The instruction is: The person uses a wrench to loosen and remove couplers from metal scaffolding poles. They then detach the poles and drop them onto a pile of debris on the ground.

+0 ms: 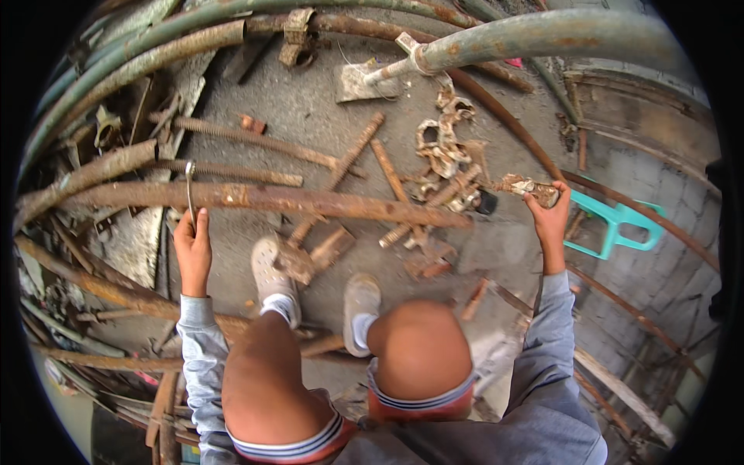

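Where rusty pipes (263, 198) lie, gritty concrete floor (310, 108)

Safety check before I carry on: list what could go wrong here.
1. The right hand grips a rusty clamp bare; its rough edges could cut the skin.
2. The left hand holds a thin metal wrench by its end only, so it might slip.
3. Threaded rods and rusty pipes lie right by the shoes, a likely trip hazard.

Concrete floor (310, 108): rusty pipes (263, 198), clamps (442, 143), threaded rods (248, 138).
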